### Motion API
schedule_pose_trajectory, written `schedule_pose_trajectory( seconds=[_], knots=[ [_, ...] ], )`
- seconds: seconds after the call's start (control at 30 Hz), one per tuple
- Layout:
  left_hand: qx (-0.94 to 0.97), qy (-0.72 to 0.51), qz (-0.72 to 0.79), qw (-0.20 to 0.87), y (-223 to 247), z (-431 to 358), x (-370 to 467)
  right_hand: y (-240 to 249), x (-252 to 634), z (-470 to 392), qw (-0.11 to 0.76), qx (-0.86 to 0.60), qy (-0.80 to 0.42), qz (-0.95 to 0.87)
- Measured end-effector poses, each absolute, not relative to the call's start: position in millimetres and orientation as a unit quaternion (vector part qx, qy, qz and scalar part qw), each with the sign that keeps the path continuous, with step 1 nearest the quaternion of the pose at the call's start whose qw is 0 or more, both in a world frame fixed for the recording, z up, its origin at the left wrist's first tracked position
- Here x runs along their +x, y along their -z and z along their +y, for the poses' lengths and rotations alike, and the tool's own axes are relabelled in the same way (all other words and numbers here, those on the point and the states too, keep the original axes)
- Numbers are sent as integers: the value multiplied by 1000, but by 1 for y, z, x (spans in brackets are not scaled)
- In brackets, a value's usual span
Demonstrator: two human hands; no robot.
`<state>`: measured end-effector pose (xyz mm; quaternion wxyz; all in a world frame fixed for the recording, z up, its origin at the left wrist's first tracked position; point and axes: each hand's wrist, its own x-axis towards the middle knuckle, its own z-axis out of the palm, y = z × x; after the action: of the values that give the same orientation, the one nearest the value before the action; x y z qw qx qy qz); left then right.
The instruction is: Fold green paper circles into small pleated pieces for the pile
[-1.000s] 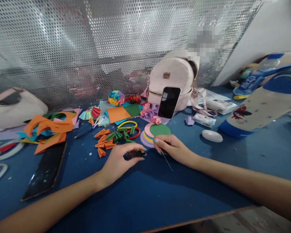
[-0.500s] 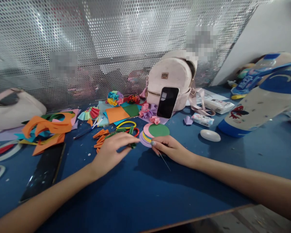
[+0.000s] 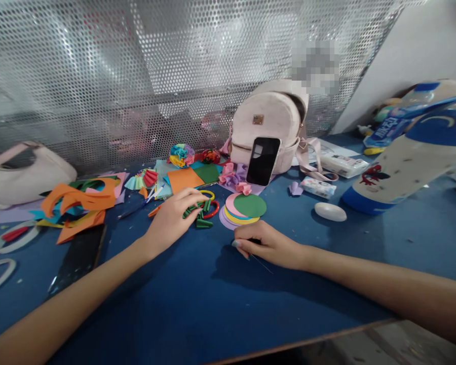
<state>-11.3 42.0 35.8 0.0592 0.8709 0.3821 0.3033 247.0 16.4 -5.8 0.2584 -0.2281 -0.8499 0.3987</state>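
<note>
My right hand (image 3: 264,244) is closed around a thin needle (image 3: 262,263), which points down and to the right over the blue table (image 3: 197,304). My left hand (image 3: 177,218) hovers by the small folded green paper pieces (image 3: 204,222), thumb and fingers apart. Whether its fingertips touch a green piece is hard to tell. Behind those pieces lie the scissors' red and yellow handles (image 3: 214,209). Between my hands, a little farther back, rest overlapping paper discs, with a green disc (image 3: 250,205) on top and pink, yellow and purple ones beneath.
A pink backpack (image 3: 266,121) stands behind, with a phone (image 3: 263,161) leaning on it. At right are a large bottle (image 3: 395,167), tissue packs (image 3: 318,187) and a white oval object (image 3: 330,212). Orange paper scraps (image 3: 79,195) and a dark phone (image 3: 81,253) lie left.
My left hand has moved left and slightly up, uncovering more green pieces and covering most orange ones. My right hand has shifted slightly down, away from the discs, still with the needle.
</note>
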Motion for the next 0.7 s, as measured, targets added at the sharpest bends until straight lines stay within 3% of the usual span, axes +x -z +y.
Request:
schedule_pose_trajectory(
  seconds=[0.2, 0.33, 0.7],
  knots=[
    [865, -258, 385, 193, -38, 63, 50, 7, 248, 15, 247, -223, -396, -856],
    [876, -109, 447, 144, -29, 86, 86, 5, 250, 14, 246, -216, -386, -863],
    [866, -48, 480, 130, -21, 109, 113, 0, 251, 11, 239, -206, -372, -873]
  ],
)
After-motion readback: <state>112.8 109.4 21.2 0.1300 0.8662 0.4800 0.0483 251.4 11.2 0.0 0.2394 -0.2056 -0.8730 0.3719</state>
